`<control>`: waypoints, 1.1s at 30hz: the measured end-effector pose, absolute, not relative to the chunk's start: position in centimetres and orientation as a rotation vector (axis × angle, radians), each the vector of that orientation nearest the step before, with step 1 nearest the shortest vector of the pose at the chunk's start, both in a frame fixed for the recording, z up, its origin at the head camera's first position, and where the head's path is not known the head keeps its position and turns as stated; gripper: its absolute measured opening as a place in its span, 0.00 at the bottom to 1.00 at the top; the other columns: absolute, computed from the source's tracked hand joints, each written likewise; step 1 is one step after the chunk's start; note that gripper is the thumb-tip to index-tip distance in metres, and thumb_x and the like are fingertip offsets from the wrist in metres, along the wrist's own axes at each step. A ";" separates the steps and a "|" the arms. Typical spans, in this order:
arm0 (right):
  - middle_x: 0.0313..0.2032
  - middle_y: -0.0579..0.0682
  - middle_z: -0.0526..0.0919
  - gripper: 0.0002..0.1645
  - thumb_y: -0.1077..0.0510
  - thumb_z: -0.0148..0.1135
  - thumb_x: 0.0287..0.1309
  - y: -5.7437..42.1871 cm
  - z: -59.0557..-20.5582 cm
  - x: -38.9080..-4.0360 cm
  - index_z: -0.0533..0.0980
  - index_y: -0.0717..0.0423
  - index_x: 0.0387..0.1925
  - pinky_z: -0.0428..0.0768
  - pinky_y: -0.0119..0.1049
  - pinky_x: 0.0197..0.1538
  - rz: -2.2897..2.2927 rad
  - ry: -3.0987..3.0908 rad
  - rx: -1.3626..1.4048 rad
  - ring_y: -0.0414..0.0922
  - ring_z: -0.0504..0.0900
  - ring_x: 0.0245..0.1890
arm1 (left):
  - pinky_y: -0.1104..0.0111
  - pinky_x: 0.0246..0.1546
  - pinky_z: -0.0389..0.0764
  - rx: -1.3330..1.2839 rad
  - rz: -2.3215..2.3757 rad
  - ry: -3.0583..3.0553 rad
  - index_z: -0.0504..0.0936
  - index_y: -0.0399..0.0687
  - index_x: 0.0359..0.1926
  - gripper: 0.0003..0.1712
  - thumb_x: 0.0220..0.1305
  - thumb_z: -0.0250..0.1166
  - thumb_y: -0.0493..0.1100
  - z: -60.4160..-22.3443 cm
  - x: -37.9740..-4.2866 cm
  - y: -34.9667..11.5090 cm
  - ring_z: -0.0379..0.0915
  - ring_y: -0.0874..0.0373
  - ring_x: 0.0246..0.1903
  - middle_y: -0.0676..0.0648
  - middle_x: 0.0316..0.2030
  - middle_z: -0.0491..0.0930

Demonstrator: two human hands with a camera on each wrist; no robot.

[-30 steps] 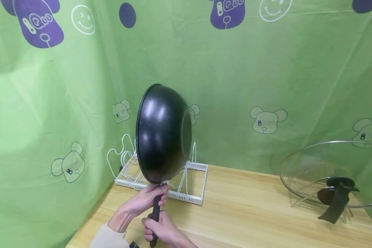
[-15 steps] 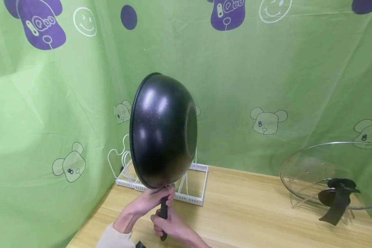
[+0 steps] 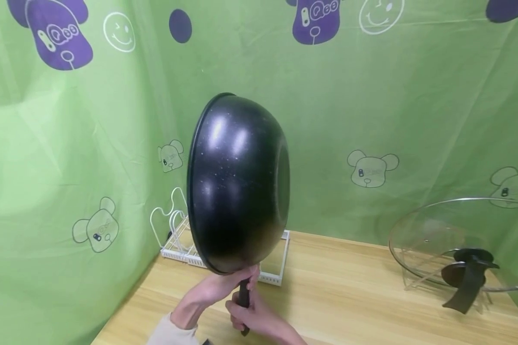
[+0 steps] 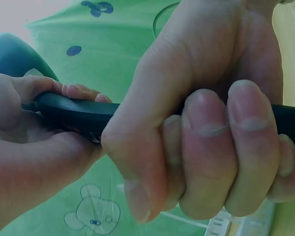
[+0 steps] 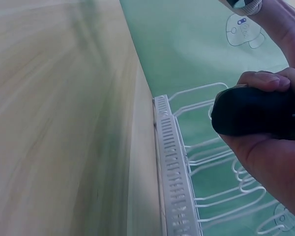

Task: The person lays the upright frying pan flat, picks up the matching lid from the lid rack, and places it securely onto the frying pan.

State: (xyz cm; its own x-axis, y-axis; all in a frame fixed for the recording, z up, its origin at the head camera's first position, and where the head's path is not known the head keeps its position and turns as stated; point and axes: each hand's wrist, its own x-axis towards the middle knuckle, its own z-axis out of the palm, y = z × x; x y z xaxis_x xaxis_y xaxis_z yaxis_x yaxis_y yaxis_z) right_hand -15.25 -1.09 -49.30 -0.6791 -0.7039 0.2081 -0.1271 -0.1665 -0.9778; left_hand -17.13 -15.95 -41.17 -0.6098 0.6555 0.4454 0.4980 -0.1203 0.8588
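Note:
A black wok (image 3: 237, 182) is held on its side in the air, its rounded underside facing right. My left hand (image 3: 224, 287) grips the handle just below the wok's rim. Lower down, my right hand (image 3: 259, 314) wraps round the same black handle (image 3: 244, 298), whose end pokes out below. The left wrist view shows the right hand's curled fingers (image 4: 211, 152) round the handle, with the left hand (image 4: 29, 132) nearer the wok. In the right wrist view the handle's butt (image 5: 255, 112) faces the camera. The inside of the wok is hidden.
Behind the wok a white wire rack (image 3: 183, 258) stands on the wooden table (image 3: 345, 297), partly covered from view. At the right a glass lid (image 3: 440, 225) with a black handle (image 3: 466, 287) leans upright in a small stand. Green patterned cloth (image 3: 319, 120) hangs behind and to the left.
The wok has risen and shifted right, looking larger and covering more of the rack. Both hands have moved right and keep their hold on the handle.

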 end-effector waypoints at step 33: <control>0.18 0.62 0.66 0.16 0.63 0.50 0.76 6.4 -50.6 -13.8 0.65 0.69 0.30 0.69 0.25 0.25 -1.884 1.709 -0.947 0.34 0.70 0.20 | 0.73 0.44 0.75 1.314 1.726 1.979 0.72 0.37 0.35 0.15 0.80 0.45 0.37 -42.5 -15.7 -9.9 0.69 0.64 0.34 0.36 0.32 0.72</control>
